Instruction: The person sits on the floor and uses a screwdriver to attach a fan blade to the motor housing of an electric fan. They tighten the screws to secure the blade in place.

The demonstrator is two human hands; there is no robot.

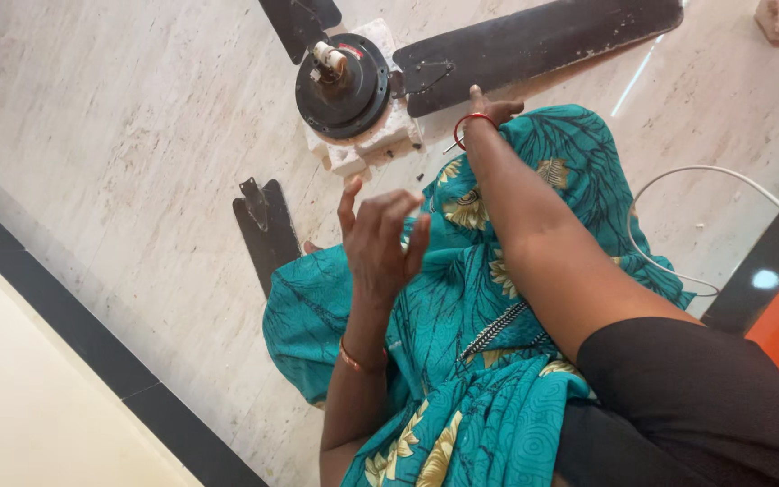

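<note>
On the pale veined marble floor (pixel 137 153) lay a dismantled ceiling fan, its round black motor housing (pixel 343 86) on a white block, the right hand (pixel 490 108) resting against a long dusty blade (pixel 534 41), grip hidden, while the left hand (pixel 380 239) hovered loosely curled, empty.

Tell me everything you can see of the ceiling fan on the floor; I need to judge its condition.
The ceiling fan lies on the pale stone floor, its round black motor housing propped on a white block. A short cream stub sticks out of the hub. Dark brown blades, dusty and speckled, radiate from it: a long one toward the right, a short stretch at the top edge. Another blade lies detached below. The right hand reaches the long blade's bracket; contact is unclear.
</note>
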